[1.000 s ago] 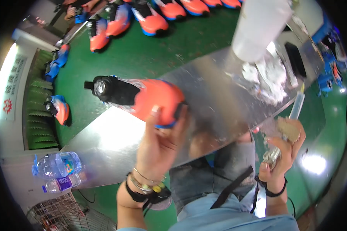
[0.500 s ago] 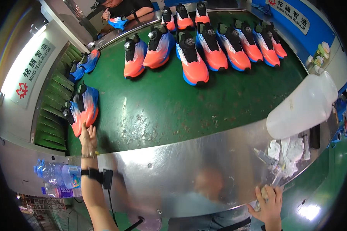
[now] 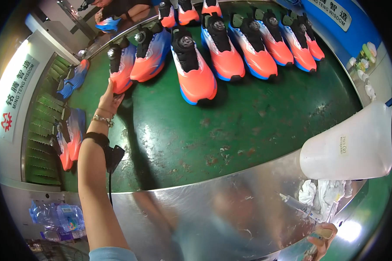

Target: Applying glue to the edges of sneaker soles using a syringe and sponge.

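Coral-toed shoe (image 3: 123,73), blue-tinged side (image 3: 130,54), black collar (image 3: 114,65), round dial (image 3: 113,53)

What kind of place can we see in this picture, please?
Probably a shoe factory line: many matching orange-and-blue shoes stand on a green surface resembling a conveyor belt, and another person at the far side holds a blue shoe.
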Action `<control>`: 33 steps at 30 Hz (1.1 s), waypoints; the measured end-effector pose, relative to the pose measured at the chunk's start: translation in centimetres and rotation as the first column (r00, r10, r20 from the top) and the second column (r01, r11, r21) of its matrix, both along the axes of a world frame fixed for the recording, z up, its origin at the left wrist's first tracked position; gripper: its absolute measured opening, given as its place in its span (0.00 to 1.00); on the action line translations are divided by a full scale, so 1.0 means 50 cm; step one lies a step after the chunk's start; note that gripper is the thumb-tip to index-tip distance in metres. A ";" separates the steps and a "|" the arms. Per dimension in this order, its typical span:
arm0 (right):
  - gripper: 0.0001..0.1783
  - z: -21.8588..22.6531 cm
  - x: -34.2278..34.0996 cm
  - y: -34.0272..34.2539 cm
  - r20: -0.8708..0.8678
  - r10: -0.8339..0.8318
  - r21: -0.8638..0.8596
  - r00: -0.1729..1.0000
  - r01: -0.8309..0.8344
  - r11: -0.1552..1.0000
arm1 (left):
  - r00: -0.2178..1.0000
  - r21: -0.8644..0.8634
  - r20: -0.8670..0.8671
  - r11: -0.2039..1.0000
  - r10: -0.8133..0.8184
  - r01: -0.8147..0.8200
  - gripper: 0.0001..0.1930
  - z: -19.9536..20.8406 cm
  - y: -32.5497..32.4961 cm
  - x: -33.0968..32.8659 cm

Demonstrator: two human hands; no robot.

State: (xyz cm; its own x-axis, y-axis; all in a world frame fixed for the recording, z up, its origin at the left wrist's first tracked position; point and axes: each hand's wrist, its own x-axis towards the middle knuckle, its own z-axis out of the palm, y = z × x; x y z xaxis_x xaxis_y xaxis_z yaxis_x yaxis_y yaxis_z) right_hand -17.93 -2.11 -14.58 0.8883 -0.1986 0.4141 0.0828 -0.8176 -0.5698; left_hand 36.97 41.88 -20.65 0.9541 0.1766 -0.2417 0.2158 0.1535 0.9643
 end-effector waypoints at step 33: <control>0.21 -0.027 -0.080 0.026 0.258 -0.207 0.784 0.944 -0.079 0.616 | 0.980 0.286 0.198 0.955 0.022 -0.079 0.20 0.112 0.110 -1.118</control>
